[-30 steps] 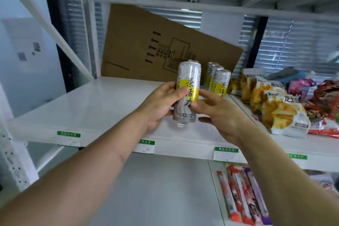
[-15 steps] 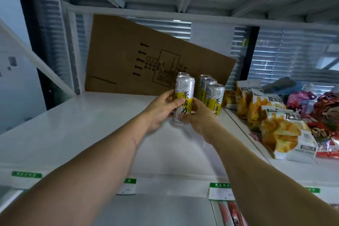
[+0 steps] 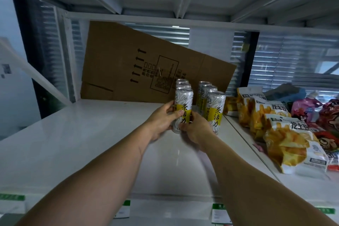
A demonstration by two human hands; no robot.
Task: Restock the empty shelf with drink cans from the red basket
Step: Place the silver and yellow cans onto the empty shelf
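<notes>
Flanking the held can (image 3: 183, 110): cardboard (image 3: 143, 64) behind, snack bags (image 3: 286, 139) rightward.

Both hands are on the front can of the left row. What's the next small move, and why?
Probably let go with both hands and draw them back. The can held by the left hand and right hand stands upright, seemingly on the shelf, in line with the two cans behind it and level with the right row.
</notes>
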